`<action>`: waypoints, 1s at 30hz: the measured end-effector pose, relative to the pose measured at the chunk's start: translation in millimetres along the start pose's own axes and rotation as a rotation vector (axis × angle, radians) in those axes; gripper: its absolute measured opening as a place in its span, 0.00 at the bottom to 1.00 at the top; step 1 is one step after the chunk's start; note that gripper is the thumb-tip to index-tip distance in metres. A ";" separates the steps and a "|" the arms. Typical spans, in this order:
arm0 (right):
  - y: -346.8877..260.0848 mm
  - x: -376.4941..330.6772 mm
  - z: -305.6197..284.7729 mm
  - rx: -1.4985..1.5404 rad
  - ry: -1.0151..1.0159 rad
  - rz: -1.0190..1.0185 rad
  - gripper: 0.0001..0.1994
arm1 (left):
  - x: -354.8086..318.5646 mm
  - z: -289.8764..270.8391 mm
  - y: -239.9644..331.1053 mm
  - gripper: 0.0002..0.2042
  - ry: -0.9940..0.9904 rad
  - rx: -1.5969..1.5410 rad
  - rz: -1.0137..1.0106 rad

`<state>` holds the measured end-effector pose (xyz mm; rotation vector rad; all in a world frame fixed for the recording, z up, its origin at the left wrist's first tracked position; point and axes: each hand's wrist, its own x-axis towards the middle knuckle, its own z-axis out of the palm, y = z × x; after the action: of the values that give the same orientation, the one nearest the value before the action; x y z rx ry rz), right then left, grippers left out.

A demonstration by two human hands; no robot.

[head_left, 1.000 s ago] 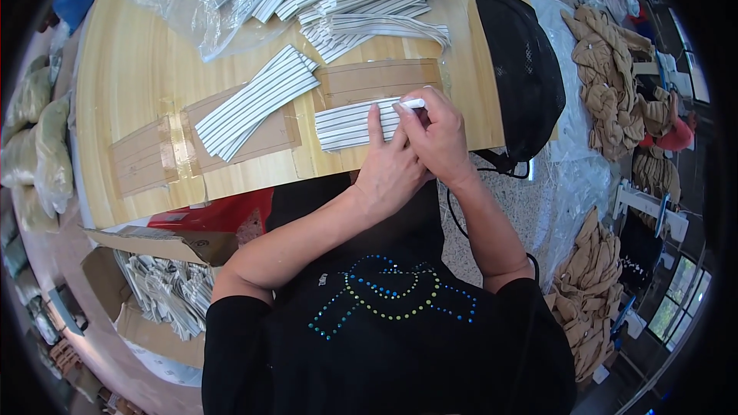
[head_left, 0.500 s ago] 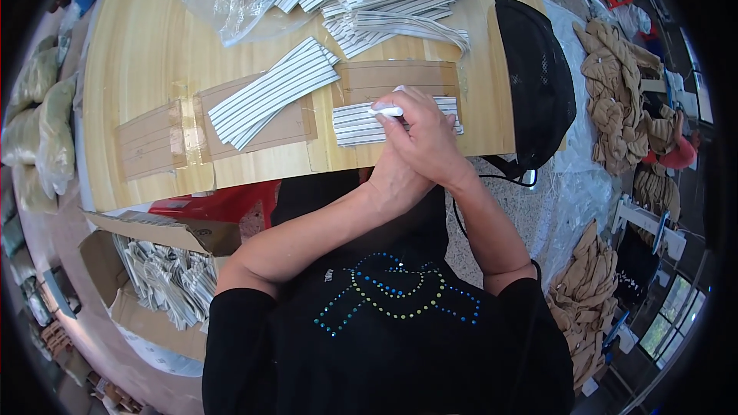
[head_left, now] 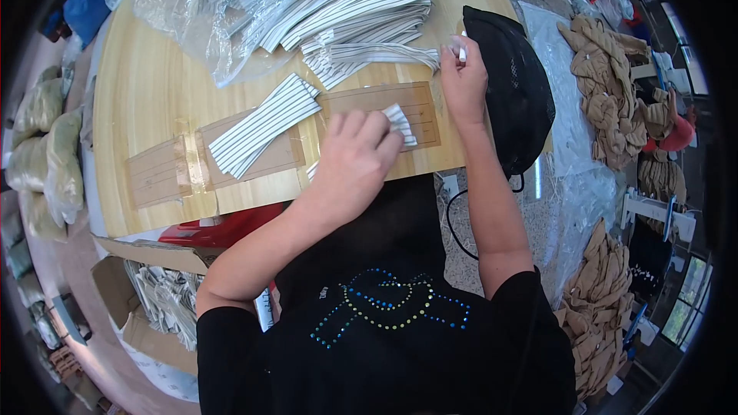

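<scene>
My left hand (head_left: 357,155) is closed on a white fabric strip with dark stripes (head_left: 400,124), whose right end bunches up beside the fingers. The hand covers most of this strip. Under it lies a brown cardboard template (head_left: 421,96) with drawn lines, fixed to the table. My right hand (head_left: 465,83) is raised at the table's right side, near the black mesh bag, pinching a small white chalk-like stick (head_left: 462,54). Left of my left hand, a few striped strips (head_left: 261,127) overlap at a slant across a second template (head_left: 288,152).
A heap of striped strips (head_left: 369,19) and a clear plastic bag (head_left: 223,54) take up the table's far side. The black mesh bag (head_left: 511,84) sits at the right edge. A cardboard box (head_left: 115,292) of strips stands lower left. Brown garments (head_left: 603,77) are piled beyond, right.
My hands have separated. The right moved up and right with the white stick; the left moved left and closed on the strip, which is no longer flat.
</scene>
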<state>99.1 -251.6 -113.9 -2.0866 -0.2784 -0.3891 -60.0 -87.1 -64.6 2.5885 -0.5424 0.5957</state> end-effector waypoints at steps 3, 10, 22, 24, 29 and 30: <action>24.0 8.1 7.7 -0.149 -0.051 0.065 0.16 | 4.9 -53.2 -16.4 0.11 0.143 0.214 -0.015; 16.3 9.2 11.8 0.021 -0.154 0.103 0.16 | -50.6 -11.1 -86.5 0.11 -0.074 0.350 -0.196; -60.8 -60.6 -59.3 0.820 -0.164 0.161 0.13 | -12.5 -51.5 4.2 0.23 0.604 0.054 0.056; -33.1 -82.0 -45.5 0.668 -0.184 0.215 0.13 | -10.8 -45.9 23.4 0.23 0.496 -0.060 0.201; -16.7 -94.0 -29.5 -0.006 -0.219 0.056 0.15 | -3.0 42.4 33.6 0.22 -0.037 -0.066 -0.101; -14.7 -94.3 -28.1 -0.115 -0.171 -0.012 0.15 | -8.9 57.7 28.9 0.22 -0.041 -0.067 -0.101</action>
<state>2.4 -272.2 -124.6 -2.2363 -0.3772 -0.2384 -62.3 -136.6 -106.9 2.5519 -0.4338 0.4836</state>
